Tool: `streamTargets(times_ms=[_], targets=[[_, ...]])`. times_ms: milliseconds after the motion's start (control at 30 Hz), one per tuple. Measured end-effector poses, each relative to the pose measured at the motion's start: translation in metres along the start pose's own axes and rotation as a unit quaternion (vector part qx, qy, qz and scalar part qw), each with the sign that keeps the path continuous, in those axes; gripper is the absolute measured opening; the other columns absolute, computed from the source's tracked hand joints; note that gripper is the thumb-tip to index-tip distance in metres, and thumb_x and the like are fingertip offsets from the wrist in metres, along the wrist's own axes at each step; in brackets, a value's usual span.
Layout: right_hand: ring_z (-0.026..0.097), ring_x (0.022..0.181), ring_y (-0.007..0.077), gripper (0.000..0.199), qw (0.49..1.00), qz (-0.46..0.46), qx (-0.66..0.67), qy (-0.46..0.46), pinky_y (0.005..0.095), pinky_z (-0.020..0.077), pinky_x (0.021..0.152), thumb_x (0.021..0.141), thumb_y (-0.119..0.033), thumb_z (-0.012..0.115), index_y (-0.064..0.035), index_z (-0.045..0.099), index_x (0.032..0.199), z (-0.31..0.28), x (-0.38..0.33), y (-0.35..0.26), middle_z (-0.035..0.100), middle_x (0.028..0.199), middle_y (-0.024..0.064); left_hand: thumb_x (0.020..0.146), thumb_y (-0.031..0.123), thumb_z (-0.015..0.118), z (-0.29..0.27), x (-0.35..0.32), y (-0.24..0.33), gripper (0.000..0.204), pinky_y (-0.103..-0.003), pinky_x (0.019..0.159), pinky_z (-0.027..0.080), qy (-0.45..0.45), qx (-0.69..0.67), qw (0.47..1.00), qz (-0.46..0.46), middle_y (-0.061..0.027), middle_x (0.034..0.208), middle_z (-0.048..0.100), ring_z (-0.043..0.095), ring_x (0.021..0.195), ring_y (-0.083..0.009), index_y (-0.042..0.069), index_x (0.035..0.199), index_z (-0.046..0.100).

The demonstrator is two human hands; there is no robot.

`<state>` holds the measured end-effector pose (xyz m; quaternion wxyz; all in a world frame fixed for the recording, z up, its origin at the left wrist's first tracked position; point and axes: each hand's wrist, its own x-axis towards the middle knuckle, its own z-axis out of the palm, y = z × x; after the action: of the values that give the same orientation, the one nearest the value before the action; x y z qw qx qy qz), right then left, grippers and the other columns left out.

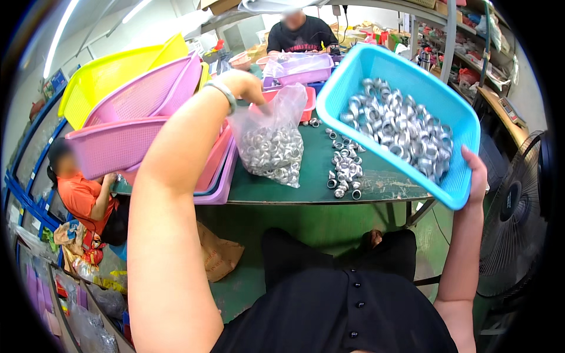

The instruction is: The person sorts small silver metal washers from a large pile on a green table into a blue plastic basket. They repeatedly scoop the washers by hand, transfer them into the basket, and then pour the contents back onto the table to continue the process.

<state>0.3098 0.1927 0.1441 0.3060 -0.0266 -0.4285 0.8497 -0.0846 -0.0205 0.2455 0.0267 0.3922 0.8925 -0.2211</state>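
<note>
At the top of a clear plastic bag (pixel 292 109), my left hand (pixel 247 87) has its fingers curled down and closed on the plastic. Small silvery metal ring-like fittings (pixel 273 152) fill the bag's lower part, and the bag rests on the green table. A blue plastic basket (pixel 406 69), tilted toward me, is held up by my right hand (pixel 475 176) at its right end, thumb over the rim. Many more of the metal fittings (pixel 406 129) lie in it. Loose fittings (pixel 346 170) are scattered on the table between bag and basket.
Stacked pink and purple baskets (pixel 129 144), with a yellow basket (pixel 112 73) above, stand at left. A person in orange (pixel 82 197) sits left; another in black (pixel 301 35) sits across the table (pixel 259 191). A fan (pixel 518 206) stands right; a paper bag (pixel 219 253) lies below.
</note>
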Motion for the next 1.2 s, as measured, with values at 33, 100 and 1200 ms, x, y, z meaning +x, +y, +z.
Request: streamTargets(times_ms=[33,100,1200], targets=[[0.054,0.103,0.0322,0.046,1.0,-0.001,-0.003,-0.012,0.0442,0.0422,0.09,0.086,-0.021,0.045,0.0061,0.037,0.123,0.003,0.016,-0.008,0.051,0.118,0.0205,0.064,0.055,0.064,0.001,-0.004,0.012,0.07,-0.037,0.086,0.043,-0.03,0.047,0.998,0.005,-0.0128,0.114,0.057,0.055,0.101,-0.028,0.002,0.11,0.059],[0.055,0.102,0.0318,0.045,0.998,-0.031,-0.043,-0.031,0.0433,0.0436,0.089,0.087,-0.021,0.045,0.0057,0.038,0.122,0.013,0.051,-0.02,0.051,0.117,0.0202,0.064,0.055,0.064,0.01,0.004,0.007,0.069,-0.037,0.085,0.043,-0.068,0.017,0.998,0.008,-0.0143,0.113,0.057,0.056,0.1,-0.0285,0.002,0.109,0.059],[0.064,0.066,0.0204,0.028,0.937,0.035,-0.346,-0.034,0.0344,0.0554,0.062,0.083,-0.02,0.052,0.005,0.052,0.096,0.167,0.254,0.001,0.062,0.083,0.0154,0.079,0.028,0.056,-0.002,0.029,-0.057,0.032,-0.033,0.048,0.041,0.076,-0.245,0.956,-0.139,-0.0089,0.06,0.055,0.051,0.051,-0.0194,-0.003,0.069,0.059]])
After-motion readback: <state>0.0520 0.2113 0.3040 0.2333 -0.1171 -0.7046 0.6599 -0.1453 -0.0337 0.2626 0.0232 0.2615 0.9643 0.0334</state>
